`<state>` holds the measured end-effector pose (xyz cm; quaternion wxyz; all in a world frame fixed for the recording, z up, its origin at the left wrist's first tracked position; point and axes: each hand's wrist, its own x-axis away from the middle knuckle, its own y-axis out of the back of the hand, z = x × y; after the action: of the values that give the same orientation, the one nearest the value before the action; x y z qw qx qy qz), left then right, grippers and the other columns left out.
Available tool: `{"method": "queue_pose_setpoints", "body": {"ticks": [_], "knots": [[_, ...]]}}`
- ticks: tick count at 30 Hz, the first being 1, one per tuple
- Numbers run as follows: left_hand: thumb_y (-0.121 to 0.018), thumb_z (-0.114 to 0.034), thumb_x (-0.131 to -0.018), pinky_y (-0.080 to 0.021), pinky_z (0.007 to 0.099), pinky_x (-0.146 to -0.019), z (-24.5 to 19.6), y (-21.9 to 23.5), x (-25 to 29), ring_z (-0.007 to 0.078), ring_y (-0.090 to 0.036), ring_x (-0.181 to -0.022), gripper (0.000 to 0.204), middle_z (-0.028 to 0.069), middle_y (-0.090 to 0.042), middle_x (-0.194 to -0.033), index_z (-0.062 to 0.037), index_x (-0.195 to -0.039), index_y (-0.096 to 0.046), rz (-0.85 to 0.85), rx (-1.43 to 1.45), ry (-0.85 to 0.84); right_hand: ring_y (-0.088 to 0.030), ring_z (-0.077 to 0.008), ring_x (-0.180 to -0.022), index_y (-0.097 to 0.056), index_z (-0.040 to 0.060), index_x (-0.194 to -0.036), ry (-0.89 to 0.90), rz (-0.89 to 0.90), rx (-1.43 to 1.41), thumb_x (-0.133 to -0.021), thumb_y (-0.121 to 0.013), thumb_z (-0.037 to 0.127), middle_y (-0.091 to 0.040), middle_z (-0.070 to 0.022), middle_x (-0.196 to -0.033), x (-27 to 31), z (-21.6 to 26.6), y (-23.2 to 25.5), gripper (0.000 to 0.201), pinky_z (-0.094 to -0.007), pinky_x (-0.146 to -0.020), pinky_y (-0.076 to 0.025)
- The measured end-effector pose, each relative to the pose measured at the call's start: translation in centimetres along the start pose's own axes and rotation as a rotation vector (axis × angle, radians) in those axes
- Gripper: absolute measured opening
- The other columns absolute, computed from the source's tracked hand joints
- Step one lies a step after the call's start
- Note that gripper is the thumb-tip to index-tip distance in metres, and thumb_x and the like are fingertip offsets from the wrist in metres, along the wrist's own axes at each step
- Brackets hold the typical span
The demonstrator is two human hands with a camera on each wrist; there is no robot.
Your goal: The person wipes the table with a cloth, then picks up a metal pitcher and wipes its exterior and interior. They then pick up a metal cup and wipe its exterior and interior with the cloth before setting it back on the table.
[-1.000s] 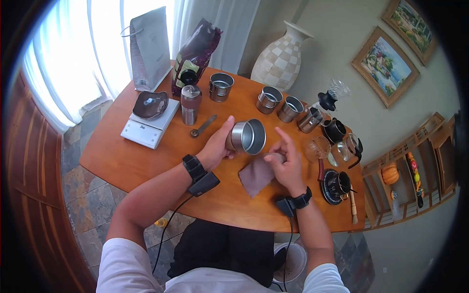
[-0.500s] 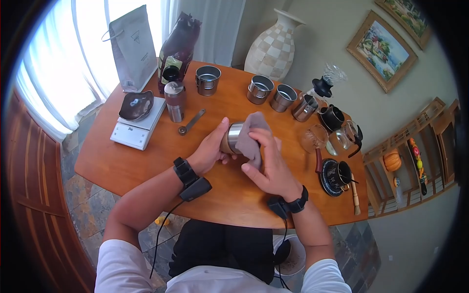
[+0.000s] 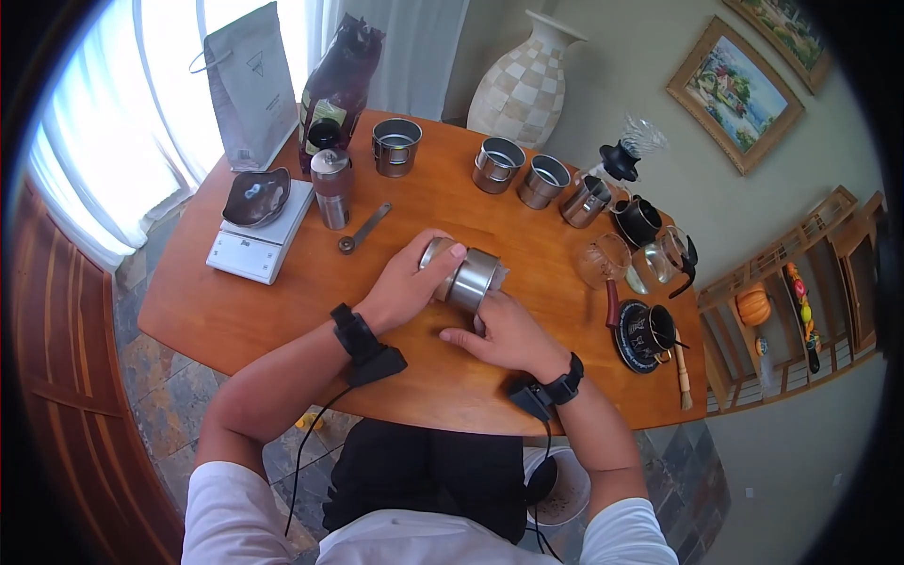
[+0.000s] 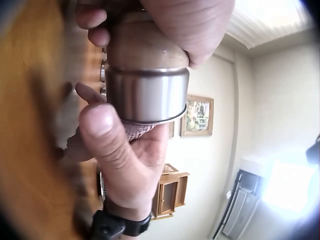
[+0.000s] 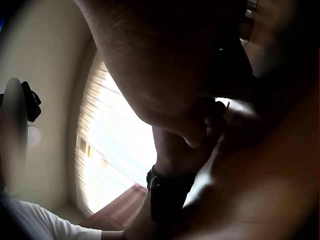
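Note:
My left hand grips a steel cup around its brown band, above the middle of the table. The cup lies tilted on its side, its mouth turned toward my right hand. A mauve cloth shows at the rim, bunched under the right hand's fingers, which reach into the mouth and are hidden there. In the left wrist view the steel wall ends right above the textured cloth, and the right thumb stands outside the cup. The right wrist view is mostly dark.
A scale bearing a dark dish, a grinder and a scoop stand left. Metal cups line the back. A glass server, a carafe and a black cup on a saucer are at right.
The cloth has come up from below the cup, over its mouth, and is now mostly inside. The right hand moved to the mouth; the left hand turned the cup.

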<state>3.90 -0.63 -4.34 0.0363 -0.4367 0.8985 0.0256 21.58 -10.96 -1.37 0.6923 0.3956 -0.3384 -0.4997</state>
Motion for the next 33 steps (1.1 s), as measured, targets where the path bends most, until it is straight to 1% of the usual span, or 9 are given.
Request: {"method": "queue_pose_setpoints", "body": {"ticks": [5, 7, 10, 17, 19, 20, 22, 31, 33], "knots": [[-0.066, -0.039, -0.100, -0.054, 0.0344, -0.076, -0.7, 0.4, 0.3, 0.0163, -0.063, -0.090, 0.046, 0.0119, -0.065, -0.105, -0.0053, -0.128, -0.053, 0.003, -0.115, -0.118, -0.068, -0.0254, -0.082, -0.060, -0.0029, -0.128, 0.125, -0.087, -0.456, -0.095, -0.071, 0.042, -0.069, -0.0089, -0.094, 0.5, -0.6, -0.6, 0.057, -0.0400, -0.077, -0.053], [-0.068, -0.038, -0.098, -0.054, 0.0339, -0.076, -1.2, 0.7, 0.4, 0.0171, -0.064, -0.086, 0.049, 0.0133, -0.064, -0.106, -0.0064, -0.131, -0.050, -0.021, -0.247, -0.364, -0.064, -0.0191, -0.078, -0.060, -0.0004, -0.128, -0.034, -0.115, -1.616, -0.096, -0.071, 0.039, -0.068, -0.0018, -0.096, 0.8, 0.3, -0.5, 0.052, -0.0380, -0.073, -0.053], [-0.068, -0.037, -0.098, -0.054, 0.0332, -0.076, -1.5, 1.0, 0.4, 0.0170, -0.065, -0.083, 0.051, 0.0130, -0.064, -0.104, -0.0067, -0.134, -0.048, -0.013, -0.145, -0.261, -0.065, -0.0205, -0.078, -0.060, 0.0008, -0.128, -0.127, -0.246, -1.836, -0.099, -0.069, 0.030, -0.068, -0.0007, -0.101, 0.4, 2.7, 1.0, 0.041, -0.0369, -0.071, -0.053], [-0.065, -0.035, -0.101, -0.053, 0.0295, -0.069, -0.8, 1.2, -0.6, 0.0128, -0.061, -0.077, 0.044, 0.0066, -0.063, -0.095, -0.0039, -0.129, -0.051, -0.074, -0.039, -0.195, -0.063, -0.0180, -0.076, -0.067, 0.0061, -0.117, 0.060, -0.140, -0.491, -0.104, -0.060, 0.020, -0.067, -0.0003, -0.089, 0.2, -3.3, -1.0, 0.019, -0.0341, -0.070, -0.051], [-0.059, -0.041, -0.104, -0.049, 0.0260, -0.061, -0.8, 1.3, -0.8, 0.0099, -0.059, -0.070, 0.043, 0.0031, -0.061, -0.088, -0.0040, -0.126, -0.055, -0.148, -0.044, -0.113, -0.055, -0.0094, -0.069, -0.069, 0.0073, -0.109, 0.343, -0.437, -0.248, -0.105, -0.061, 0.022, -0.064, 0.0018, -0.082, -0.3, -3.2, -0.8, 0.017, -0.0266, -0.062, -0.046], [-0.059, -0.041, -0.104, -0.049, 0.0260, -0.061, -1.0, 1.7, -1.0, 0.0099, -0.059, -0.070, 0.043, 0.0031, -0.061, -0.088, -0.0040, -0.126, -0.055, -0.148, -0.049, -0.112, -0.055, -0.0094, -0.069, -0.069, 0.0073, -0.109, 0.345, -0.439, -0.251, -0.105, -0.061, 0.022, -0.064, 0.0018, -0.082, -0.2, -2.9, -0.3, 0.017, -0.0266, -0.062, -0.046], [-0.053, -0.049, -0.105, -0.045, 0.0230, -0.054, -1.1, 2.5, -1.2, 0.0078, -0.057, -0.064, 0.048, 0.0022, -0.060, -0.083, -0.0043, -0.123, -0.058, -0.142, 0.134, 0.047, -0.053, -0.0046, -0.066, -0.070, 0.0061, -0.105, -0.128, -0.523, -0.965, -0.105, -0.062, 0.024, -0.063, 0.0023, -0.083, 0.7, -2.1, 1.1, 0.019, -0.0230, -0.055, -0.041], [-0.049, -0.058, -0.104, -0.040, 0.0204, -0.047, -0.8, 2.8, -1.7, 0.0065, -0.053, -0.056, 0.055, 0.0010, -0.059, -0.077, -0.0057, -0.117, -0.059, -0.244, 0.219, 0.076, -0.050, -0.0056, -0.050, -0.071, 0.0037, -0.099, -0.297, -0.999, -1.149, -0.101, -0.064, 0.024, -0.059, 0.0024, -0.071, 0.7, -5.1, 3.1, 0.021, -0.0229, -0.043, -0.034], [-0.048, -0.058, -0.104, -0.039, 0.0202, -0.046, -0.6, 2.7, -1.7, 0.0065, -0.053, -0.055, 0.054, 0.0008, -0.059, -0.076, -0.0061, -0.116, -0.059, -0.221, 0.237, 0.090, -0.057, -0.0057, -0.067, -0.072, 0.0056, -0.100, -0.187, -1.045, -1.171, -0.100, -0.064, 0.023, -0.066, 0.0004, -0.082, 1.2, -4.8, 3.1, 0.019, -0.0201, -0.057, -0.042]]}}
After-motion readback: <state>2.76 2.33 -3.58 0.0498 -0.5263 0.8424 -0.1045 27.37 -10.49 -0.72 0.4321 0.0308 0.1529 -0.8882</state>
